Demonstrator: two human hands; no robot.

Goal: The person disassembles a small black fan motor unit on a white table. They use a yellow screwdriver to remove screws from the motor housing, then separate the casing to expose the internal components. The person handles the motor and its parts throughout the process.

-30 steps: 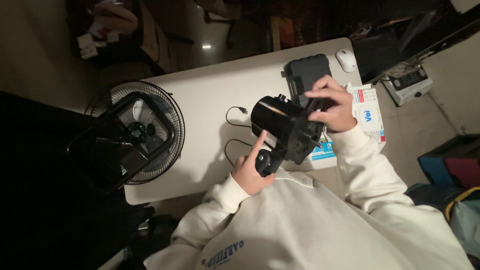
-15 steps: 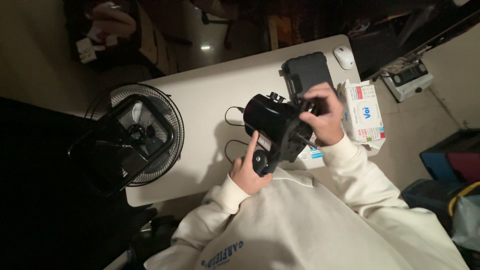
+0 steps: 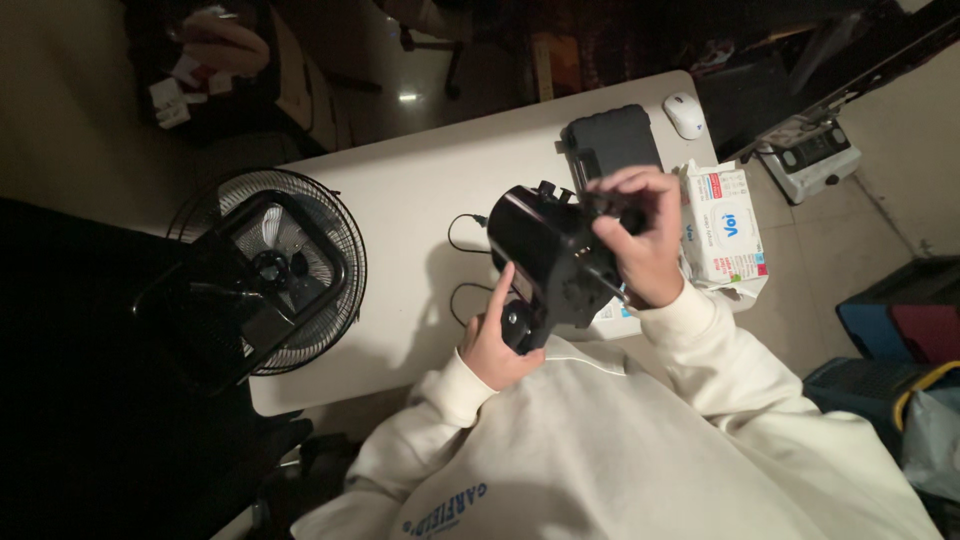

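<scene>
Bulky black camera-like device [image 3: 555,262] held above white bench [image 3: 420,200], long axis running 11 to 5 o'clock; right hand [image 3: 640,240] clasped at 3, left hand [image 3: 495,340] closed at 7.

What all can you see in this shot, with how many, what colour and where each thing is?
black device: one, black, held above the table's near edge
table: one, white, centre
cable: one, black, on the table left of the device
fan: one, black cage, at the table's left end
flat case: one, dark grey, far side of the table
mouse: one, white, far right corner
packet: one, white with red and blue, right edge of the table
left hand: one, gripping the device's lower end
right hand: one, grasping the device's upper right side
</scene>
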